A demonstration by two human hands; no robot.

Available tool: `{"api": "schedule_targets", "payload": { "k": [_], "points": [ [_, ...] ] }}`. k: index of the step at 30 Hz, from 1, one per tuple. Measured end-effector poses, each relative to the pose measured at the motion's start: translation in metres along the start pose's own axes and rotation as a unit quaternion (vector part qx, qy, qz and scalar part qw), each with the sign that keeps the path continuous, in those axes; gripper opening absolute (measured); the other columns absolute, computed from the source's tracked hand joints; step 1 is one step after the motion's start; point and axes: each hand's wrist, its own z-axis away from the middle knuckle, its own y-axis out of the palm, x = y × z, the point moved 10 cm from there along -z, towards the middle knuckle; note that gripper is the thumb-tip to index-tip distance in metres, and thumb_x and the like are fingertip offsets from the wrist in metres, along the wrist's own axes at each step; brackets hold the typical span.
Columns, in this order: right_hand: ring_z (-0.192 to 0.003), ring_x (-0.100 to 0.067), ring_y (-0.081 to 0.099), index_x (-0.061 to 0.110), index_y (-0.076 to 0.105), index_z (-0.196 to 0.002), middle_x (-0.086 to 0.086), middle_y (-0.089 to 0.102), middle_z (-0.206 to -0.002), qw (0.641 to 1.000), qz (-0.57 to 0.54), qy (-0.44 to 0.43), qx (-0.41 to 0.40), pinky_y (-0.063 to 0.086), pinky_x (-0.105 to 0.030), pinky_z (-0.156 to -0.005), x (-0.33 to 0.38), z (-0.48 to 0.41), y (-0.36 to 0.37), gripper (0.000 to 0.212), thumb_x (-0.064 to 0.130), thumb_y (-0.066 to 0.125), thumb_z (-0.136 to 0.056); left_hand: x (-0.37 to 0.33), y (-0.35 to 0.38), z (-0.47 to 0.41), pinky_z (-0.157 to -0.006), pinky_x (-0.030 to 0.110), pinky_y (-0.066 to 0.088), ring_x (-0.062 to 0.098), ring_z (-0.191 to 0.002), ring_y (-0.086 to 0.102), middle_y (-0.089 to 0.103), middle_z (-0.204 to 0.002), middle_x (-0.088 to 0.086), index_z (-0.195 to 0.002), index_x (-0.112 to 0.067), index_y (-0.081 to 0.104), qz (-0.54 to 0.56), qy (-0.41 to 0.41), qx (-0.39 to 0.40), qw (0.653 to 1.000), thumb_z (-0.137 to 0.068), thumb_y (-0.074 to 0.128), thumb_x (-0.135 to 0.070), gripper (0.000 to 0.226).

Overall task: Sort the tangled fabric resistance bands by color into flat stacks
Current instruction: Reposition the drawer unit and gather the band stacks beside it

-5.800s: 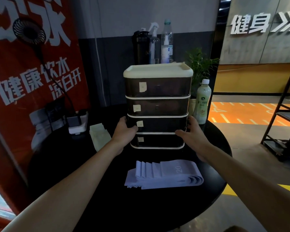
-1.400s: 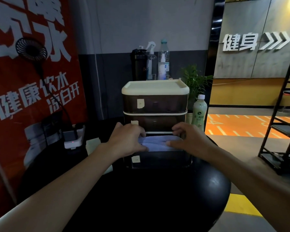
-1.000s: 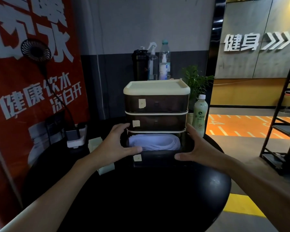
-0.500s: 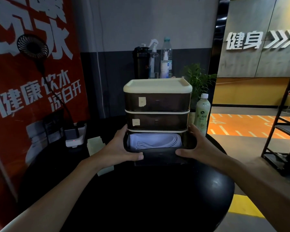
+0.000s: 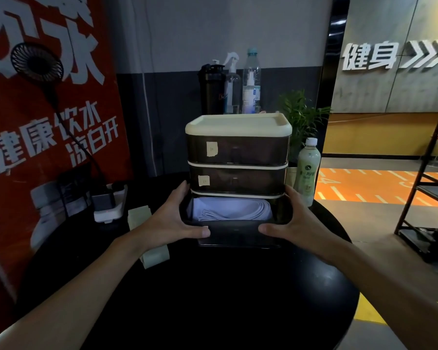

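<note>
Both hands held the open drawer (image 5: 234, 229), one at each front corner. On the left hand (image 5: 172, 218) the thumb lay flat along the front wall and the fingers ran up the side, so the corner was squeezed between them. On the right hand (image 5: 296, 218) it was the same at the other corner. I think the drawer was held on both sides so that it would slide straight and not tip or jam. It looked ready to be pushed shut.

Inside the drawer lay the purple bands (image 5: 228, 209), folded flat in a neat pile that nearly filled it. This drawer was the third one down in the box of drawers (image 5: 238, 125). The two drawers above it were closed, and their dark fronts hid what was in them. Each had a small paper tag (image 5: 212, 149), too small to read well.

Some green bands (image 5: 154, 253) lay on the black table (image 5: 225, 299) just beside the left wrist, not put away yet. They probably needed a drawer too. A pale bottle (image 5: 308, 170) stood near the box, on its right.
</note>
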Motion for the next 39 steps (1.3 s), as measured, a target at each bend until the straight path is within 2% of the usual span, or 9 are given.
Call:
{"api": "schedule_targets", "payload": {
  "k": [2,6,11,16,21,25,29,35,39],
  "points": [
    [-0.135,-0.006,0.036,0.033,0.011,-0.153,0.017,0.027,-0.153,1.000,-0.001,-0.009,0.002,0.035,-0.034,-0.113,0.001,0.001,0.001,0.136,0.063,0.087,-0.045,0.003,-0.001,-0.002,-0.097,-0.006,0.023,-0.034,-0.124,0.021,0.019,-0.143,-0.040,-0.151,-0.039,0.000,0.000,-0.010,0.023,1.000,-0.034,0.088,-0.072,0.150],
    [-0.134,-0.002,0.038,0.041,0.016,-0.150,0.018,0.030,-0.151,1.000,-0.012,-0.010,0.021,0.035,-0.034,-0.113,-0.007,0.000,-0.002,0.132,0.062,0.089,-0.043,0.005,0.002,-0.005,-0.122,0.024,0.018,-0.012,-0.145,0.014,0.012,-0.159,-0.031,-0.156,-0.039,-0.005,-0.019,-0.023,0.091,0.995,-0.047,0.092,-0.063,0.149],
    [-0.136,-0.001,0.038,0.047,0.013,-0.150,0.020,0.033,-0.151,0.998,-0.033,-0.023,0.039,0.038,-0.040,-0.112,-0.006,-0.008,-0.002,0.135,0.056,0.094,-0.043,0.005,0.001,-0.011,-0.121,0.023,0.018,-0.015,-0.143,0.018,0.019,-0.150,-0.043,-0.152,-0.047,0.003,-0.016,-0.006,0.098,0.995,-0.050,0.094,-0.056,0.137],
    [-0.121,0.014,0.045,0.040,0.012,-0.152,0.033,0.043,-0.136,0.999,-0.046,-0.027,0.009,0.040,-0.019,-0.102,-0.005,-0.010,0.003,0.128,0.040,0.092,-0.052,0.016,-0.011,-0.015,-0.115,0.015,0.022,-0.003,-0.146,0.021,0.021,-0.158,-0.017,-0.159,-0.023,0.000,0.009,-0.025,0.041,0.999,-0.042,0.094,-0.058,0.155],
    [-0.136,-0.012,0.035,0.032,0.014,-0.152,0.011,0.030,-0.147,0.998,0.006,-0.015,-0.067,0.037,-0.043,-0.113,-0.009,-0.020,-0.004,0.138,0.067,0.087,-0.041,0.010,-0.019,-0.018,-0.102,0.001,0.030,-0.014,-0.128,0.040,0.044,-0.142,-0.019,-0.151,-0.027,0.026,0.002,0.010,-0.058,0.998,-0.063,0.090,-0.021,0.109],
    [-0.128,-0.013,0.039,0.024,0.026,-0.149,0.004,0.032,-0.135,0.994,0.023,-0.024,-0.102,0.038,-0.040,-0.112,-0.006,-0.027,-0.007,0.114,0.046,0.090,-0.057,0.014,-0.019,-0.023,-0.113,0.018,0.032,-0.005,-0.130,0.047,0.052,-0.133,-0.014,-0.143,-0.038,0.040,-0.026,0.039,-0.102,0.994,-0.070,0.089,-0.014,0.091],
    [-0.117,-0.008,0.041,0.019,0.031,-0.144,0.003,0.035,-0.132,0.990,0.041,-0.032,-0.128,0.037,-0.025,-0.103,-0.003,-0.035,-0.011,0.101,0.035,0.089,-0.063,0.008,-0.023,-0.024,-0.107,0.022,0.038,0.000,-0.122,0.051,0.052,-0.121,-0.012,-0.135,-0.043,0.045,-0.060,0.053,-0.152,0.985,-0.073,0.087,-0.017,0.079],
    [-0.112,-0.007,0.043,0.016,0.037,-0.139,0.005,0.038,-0.126,0.984,0.046,-0.039,-0.167,0.036,-0.022,-0.096,-0.002,-0.048,-0.013,0.092,0.031,0.089,-0.065,0.008,-0.029,-0.028,-0.103,0.026,0.044,0.006,-0.114,0.053,0.047,-0.112,-0.013,-0.141,-0.027,0.044,-0.049,0.046,-0.202,0.977,-0.073,0.087,-0.013,0.082],
    [-0.111,-0.013,0.054,0.024,0.036,-0.128,0.005,0.051,-0.124,0.987,-0.034,-0.022,-0.158,0.044,-0.025,-0.089,-0.010,-0.054,-0.007,0.078,0.025,0.087,-0.069,0.019,-0.031,-0.033,-0.107,0.040,0.047,0.013,-0.119,0.060,0.055,-0.128,-0.008,-0.130,-0.035,0.050,0.003,0.039,-0.194,0.980,-0.074,0.086,-0.010,0.071]
  ]
}}
